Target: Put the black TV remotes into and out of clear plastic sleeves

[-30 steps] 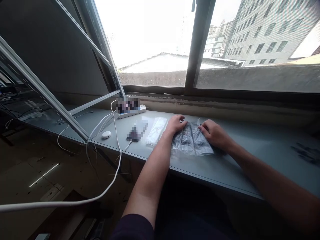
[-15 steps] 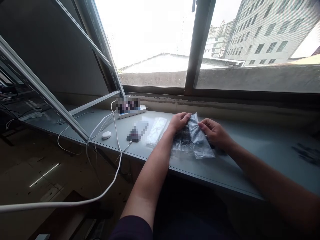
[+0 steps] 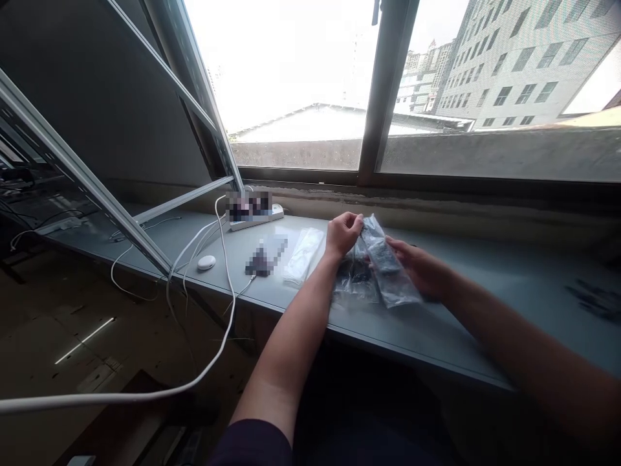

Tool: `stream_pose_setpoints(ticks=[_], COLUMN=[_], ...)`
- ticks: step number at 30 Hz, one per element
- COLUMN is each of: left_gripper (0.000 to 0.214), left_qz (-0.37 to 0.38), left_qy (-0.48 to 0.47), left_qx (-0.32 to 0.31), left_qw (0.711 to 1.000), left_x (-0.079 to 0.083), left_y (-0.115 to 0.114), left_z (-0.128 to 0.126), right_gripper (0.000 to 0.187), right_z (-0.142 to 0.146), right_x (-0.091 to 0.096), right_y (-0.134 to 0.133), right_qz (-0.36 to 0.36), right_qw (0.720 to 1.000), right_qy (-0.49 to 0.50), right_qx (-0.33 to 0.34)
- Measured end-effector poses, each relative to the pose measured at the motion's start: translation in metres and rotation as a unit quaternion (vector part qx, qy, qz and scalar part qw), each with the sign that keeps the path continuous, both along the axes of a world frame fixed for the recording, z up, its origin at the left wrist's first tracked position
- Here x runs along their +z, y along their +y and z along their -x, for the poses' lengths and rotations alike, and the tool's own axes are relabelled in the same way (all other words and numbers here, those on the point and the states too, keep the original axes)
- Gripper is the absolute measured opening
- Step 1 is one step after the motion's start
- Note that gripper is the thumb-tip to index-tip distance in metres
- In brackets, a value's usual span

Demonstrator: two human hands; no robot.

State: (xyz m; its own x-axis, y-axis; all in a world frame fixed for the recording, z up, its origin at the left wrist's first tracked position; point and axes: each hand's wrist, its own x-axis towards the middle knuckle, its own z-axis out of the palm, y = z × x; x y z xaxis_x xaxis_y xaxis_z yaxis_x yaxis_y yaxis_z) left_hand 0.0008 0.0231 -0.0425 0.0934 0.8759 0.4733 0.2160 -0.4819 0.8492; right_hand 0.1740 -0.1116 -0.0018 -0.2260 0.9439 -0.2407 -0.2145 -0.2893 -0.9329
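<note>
The left hand (image 3: 344,234) pinches the top corner of a clear plastic bag (image 3: 385,264), thumb and fingers together on the film. The right hand (image 3: 421,265) lies against the bag's right side and reaches partly behind it; whether its fingers close on the film I cannot tell. The bag slants from its upper end at the left hand down toward the front edge of the worktop (image 3: 485,285), and something darker shows through its middle. Just under and beside it, on the worktop, lie more clear plastic bags (image 3: 356,281) with dark contents, partly hidden by the left forearm.

To the left of that forearm, a stack of whitish packets (image 3: 305,254) lies flat between the front and back edges. Farther left is a blurred-out object (image 3: 264,259) with a white cable at its lower end, then a small white round device (image 3: 206,262) near the front edge. A white power strip (image 3: 257,217) sits by the back edge, below the window (image 3: 301,84). Toward the worktop's right end lies a dark item (image 3: 594,298), too dim to name.
</note>
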Motion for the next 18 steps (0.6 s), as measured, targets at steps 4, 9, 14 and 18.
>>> stream_pose_setpoints(ticks=[4,9,14,18], left_gripper=[0.030,0.054,0.065,0.055], left_qz=[0.009,0.109,0.169,0.211], left_qy=[-0.045,-0.103,-0.140,-0.186], left_qx=[-0.005,-0.137,-0.203,-0.201], left_qw=[0.999,0.979,0.954,0.938], left_x=[0.0022,0.0001,0.0025,0.0064], left_y=[-0.0009,0.0041,0.0018,0.0003], left_z=[0.0013,0.0000,-0.0027,-0.0032], right_gripper=[0.025,0.020,0.015,0.015], right_z=[-0.0026,-0.0054,-0.0065,-0.0075], right_x=[0.0040,-0.0019,-0.0020,-0.0014], right_y=[-0.0042,-0.0015,-0.0018,-0.0022], right_qz=[0.031,-0.005,-0.015,-0.012], right_qw=[0.998,0.997,0.996,0.997], right_qy=[0.037,0.066,0.055,0.040], right_qx=[0.044,0.046,0.061,0.062])
